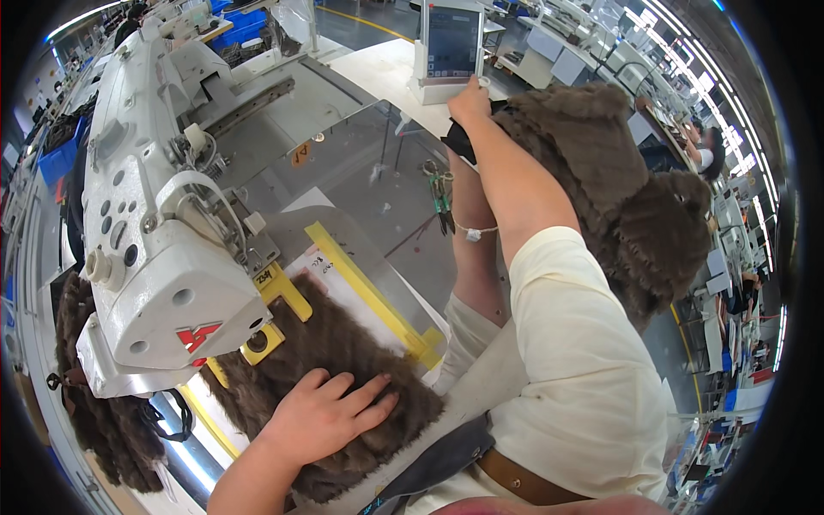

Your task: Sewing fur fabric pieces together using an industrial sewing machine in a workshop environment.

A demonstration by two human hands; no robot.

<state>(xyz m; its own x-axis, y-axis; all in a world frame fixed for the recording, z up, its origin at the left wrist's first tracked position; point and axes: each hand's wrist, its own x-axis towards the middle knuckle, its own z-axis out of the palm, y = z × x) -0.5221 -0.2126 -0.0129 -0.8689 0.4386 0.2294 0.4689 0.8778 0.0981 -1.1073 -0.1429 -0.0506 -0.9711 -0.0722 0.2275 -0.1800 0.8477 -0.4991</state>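
Note:
My left hand (330, 416) rests flat on a piece of brown fur (378, 438), fingers spread and nothing gripped. Yellow clamp pieces (287, 296) press on the same fur at its far side, beside the white head of a sewing machine (172, 283). My right arm reaches away to a control screen (453, 43) on a white stand. There my right hand (470, 101) has a finger stretched up to the screen's lower edge; its other fingers are partly hidden. A black item (459, 140) shows just below that hand.
More brown fur (592, 154) is heaped to the right of my arm, and another fur piece (103, 403) hangs left of the machine. A yellow-edged template (369, 287) lies beside the clamped fur. Green-handled snips (442, 202) hang past it. A person (708, 154) sits far right.

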